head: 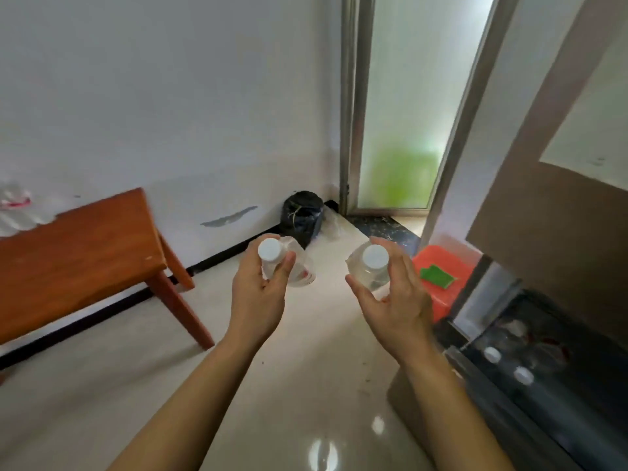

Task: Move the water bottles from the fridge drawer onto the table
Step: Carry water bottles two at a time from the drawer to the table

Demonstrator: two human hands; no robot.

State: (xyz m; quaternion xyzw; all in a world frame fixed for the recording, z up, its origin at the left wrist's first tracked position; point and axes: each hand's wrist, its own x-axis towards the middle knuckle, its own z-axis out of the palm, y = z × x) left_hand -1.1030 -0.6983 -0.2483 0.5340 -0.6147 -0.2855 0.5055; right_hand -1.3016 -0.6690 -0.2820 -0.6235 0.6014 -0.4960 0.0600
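My left hand (260,294) grips a clear water bottle (299,266) with a white cap, held over the floor in mid-frame. My right hand (394,300) grips a second clear water bottle (365,273), also white-capped. Both bottles point cap-up toward me. The wooden table (78,253) stands at the left against the wall. At the lower right the open fridge drawer (530,379) holds more bottles (523,374), seen by their white caps.
A black bag (302,212) sits in the corner by a frosted glass door (407,113). An orange basin (445,273) with a green item lies on the floor beside the fridge. White plastic (17,209) rests on the table's far left. Glossy floor lies between table and fridge.
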